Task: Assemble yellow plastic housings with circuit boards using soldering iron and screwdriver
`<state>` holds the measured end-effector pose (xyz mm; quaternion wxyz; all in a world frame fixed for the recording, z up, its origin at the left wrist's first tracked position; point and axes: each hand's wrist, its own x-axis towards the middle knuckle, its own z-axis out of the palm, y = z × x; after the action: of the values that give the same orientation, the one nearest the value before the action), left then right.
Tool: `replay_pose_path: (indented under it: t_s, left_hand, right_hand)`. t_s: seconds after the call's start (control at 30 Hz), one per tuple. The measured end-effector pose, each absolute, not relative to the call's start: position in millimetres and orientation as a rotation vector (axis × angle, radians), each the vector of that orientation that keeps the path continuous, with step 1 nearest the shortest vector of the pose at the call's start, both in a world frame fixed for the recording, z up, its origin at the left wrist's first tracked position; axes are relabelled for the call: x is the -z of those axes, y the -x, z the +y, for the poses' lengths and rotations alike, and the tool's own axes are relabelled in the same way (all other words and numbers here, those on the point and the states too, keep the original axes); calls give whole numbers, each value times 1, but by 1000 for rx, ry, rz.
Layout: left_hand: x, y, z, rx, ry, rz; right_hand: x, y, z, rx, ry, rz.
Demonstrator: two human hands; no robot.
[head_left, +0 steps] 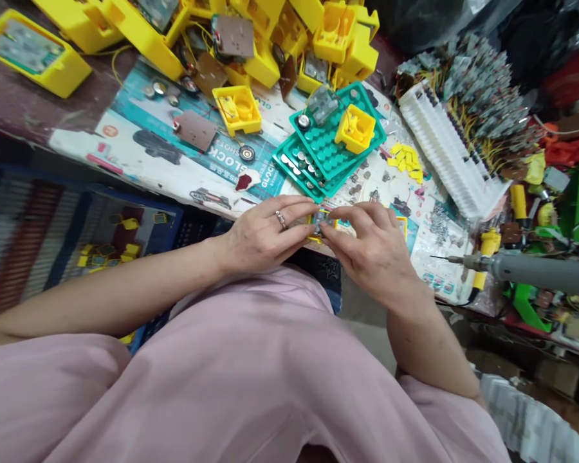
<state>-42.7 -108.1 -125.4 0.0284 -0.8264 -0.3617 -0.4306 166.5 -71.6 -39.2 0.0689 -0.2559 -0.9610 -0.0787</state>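
At the table's front edge, my left hand and my right hand meet over a yellow housing. Its ends show around my fingers. A small grey part sits between my fingertips, touched from both sides. My left hand, with a ring on one finger, closes on the housing's left part. The thumb and index finger of my right hand press at the grey part. Just beyond my hands lie stacked green trays holding small round metal pieces, with a yellow case on top.
Yellow housings pile up at the back. A white rack with wired grey parts stands at right, near small yellow pieces. A grey electric screwdriver points in from the right. Below the table at left is a blue crate.
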Motion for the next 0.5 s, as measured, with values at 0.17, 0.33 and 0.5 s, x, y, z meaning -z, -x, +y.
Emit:
replay_pose_path:
  t_s: [0.17, 0.33, 0.5]
  left_hand:
    - [127, 43, -108, 1312, 2577, -1161]
    - [125, 44, -108, 1267, 2600, -1185]
    - [120, 45, -108, 1196, 2598, -1183]
  right_hand:
    - [45, -168, -79, 286, 851, -2769]
    - [50, -176, -67, 85, 719, -2832]
    - [47, -178, -61, 132, 629, -2844]
